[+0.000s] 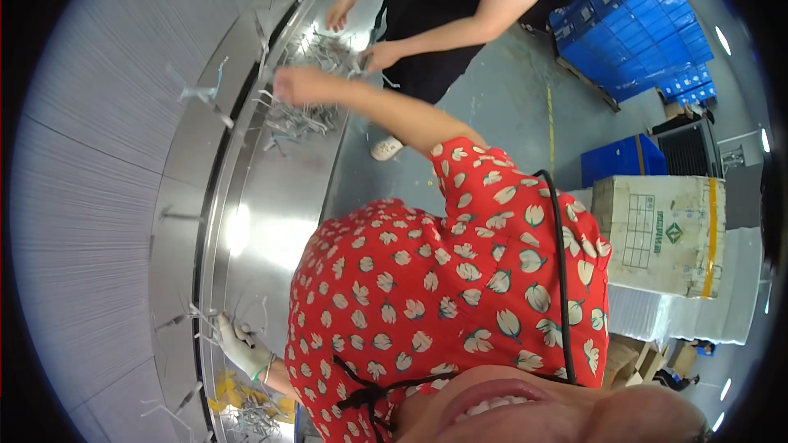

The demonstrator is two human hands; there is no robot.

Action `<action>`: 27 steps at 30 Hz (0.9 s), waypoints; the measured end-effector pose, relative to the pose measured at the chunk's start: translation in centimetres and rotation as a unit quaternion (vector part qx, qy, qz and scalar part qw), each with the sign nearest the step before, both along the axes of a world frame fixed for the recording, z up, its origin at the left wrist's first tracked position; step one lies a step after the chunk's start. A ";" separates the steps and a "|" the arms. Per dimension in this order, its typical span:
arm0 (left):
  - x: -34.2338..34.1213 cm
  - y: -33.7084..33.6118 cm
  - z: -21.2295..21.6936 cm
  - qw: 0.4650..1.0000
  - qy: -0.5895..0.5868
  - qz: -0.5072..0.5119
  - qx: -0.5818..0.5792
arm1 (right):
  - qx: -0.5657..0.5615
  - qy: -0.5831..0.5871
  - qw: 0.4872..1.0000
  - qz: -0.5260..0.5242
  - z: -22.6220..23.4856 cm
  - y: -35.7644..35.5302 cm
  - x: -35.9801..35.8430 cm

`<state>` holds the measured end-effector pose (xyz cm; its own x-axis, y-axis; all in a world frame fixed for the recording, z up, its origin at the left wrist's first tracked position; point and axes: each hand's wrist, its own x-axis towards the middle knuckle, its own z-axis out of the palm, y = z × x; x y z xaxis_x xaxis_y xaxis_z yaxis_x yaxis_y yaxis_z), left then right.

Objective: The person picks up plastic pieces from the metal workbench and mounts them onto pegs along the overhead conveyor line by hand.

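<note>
My right hand (297, 86), bare and smeared by motion, reaches over a pile of thin grey metal hooks (304, 123) on the steel table (283, 213). A pale bent piece (263, 97) shows beside its fingers; whether I hold it cannot be made out. My left hand (240, 344) wears a white glove with dark fingertips. Its fingers are curled at the rail along the table, close to thin wire hooks (201, 312). What sits between them is too small to name. Below that hand lies another heap of metal hooks (250, 420) with yellow material (234, 392).
Clips with hooks (201, 94) hang along a dark rail by a pale ribbed wall (90, 180). Across the table's far end a co-worker in black (460, 0) handles the same pile. Blue stacked boxes (632, 25), a blue bin (620, 160) and a white carton (657, 234) stand at right.
</note>
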<state>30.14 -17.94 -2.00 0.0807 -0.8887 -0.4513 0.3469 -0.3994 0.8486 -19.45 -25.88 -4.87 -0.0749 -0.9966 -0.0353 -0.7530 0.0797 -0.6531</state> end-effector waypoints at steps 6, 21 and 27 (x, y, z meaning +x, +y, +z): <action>-3.6 0.1 4.3 0.998 -0.028 -0.015 0.046 | -0.030 0.096 0.985 0.138 3.0 1.1 5.0; 3.4 9.1 0.8 0.989 -0.016 0.137 0.058 | 0.039 0.009 0.854 0.518 9.3 1.6 29.5; 6.2 10.5 2.3 0.978 -0.033 0.198 0.052 | -0.111 -0.045 0.826 0.551 16.5 -3.4 39.0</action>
